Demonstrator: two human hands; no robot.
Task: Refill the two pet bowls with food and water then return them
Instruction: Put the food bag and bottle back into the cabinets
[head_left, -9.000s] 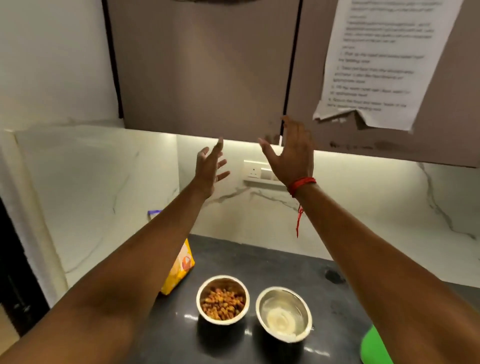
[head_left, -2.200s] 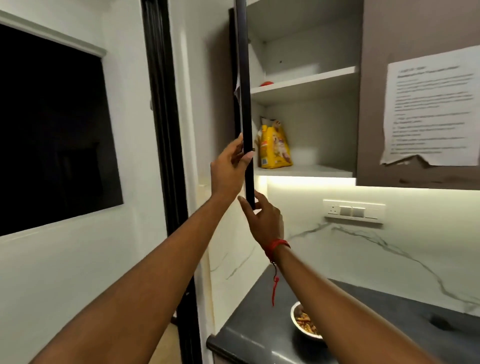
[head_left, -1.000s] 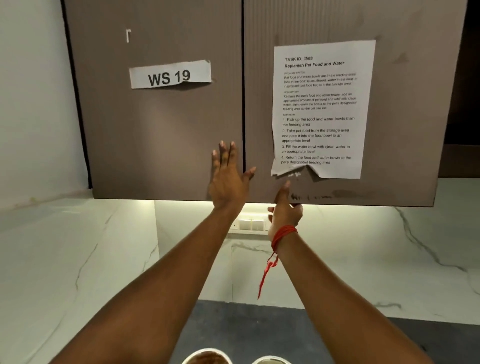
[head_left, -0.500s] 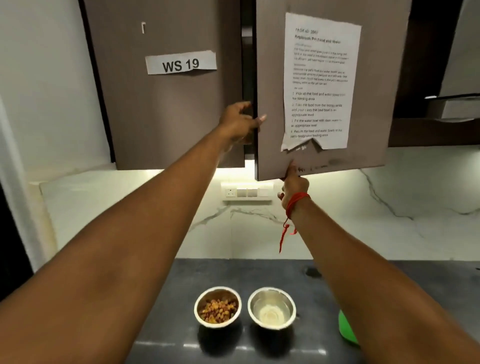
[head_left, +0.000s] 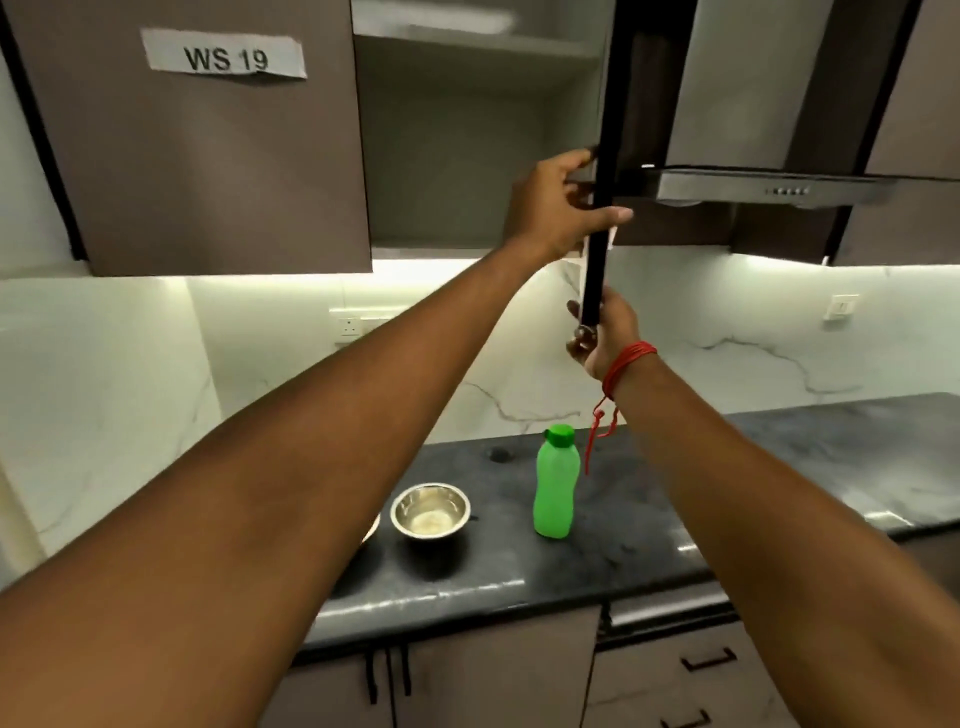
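Observation:
The right cupboard door (head_left: 602, 171) stands swung out, seen edge-on as a dark strip. My left hand (head_left: 558, 208) grips its edge at mid height, thumb and fingers wrapped round it. My right hand (head_left: 602, 332) holds the door's lower corner from beneath. A steel bowl (head_left: 430, 512) sits on the dark counter (head_left: 779, 467), and a green bottle (head_left: 556, 483) with its cap on stands upright to the bowl's right. The second bowl (head_left: 371, 530) is almost wholly hidden behind my left forearm. The open cupboard (head_left: 467, 156) shows bare shelves.
The left cupboard door (head_left: 197, 145), labelled WS 19, is closed. A chimney hood (head_left: 779, 182) hangs to the right of the open door. Wall sockets (head_left: 353, 326) sit on the marble backsplash. Drawers and base cabinet doors (head_left: 675, 670) run below the counter.
The right cupboard door has swung from slightly ajar to fully open. My left hand moved right with its edge. The view shifted right, bringing the green bottle into sight and hiding the food bowl.

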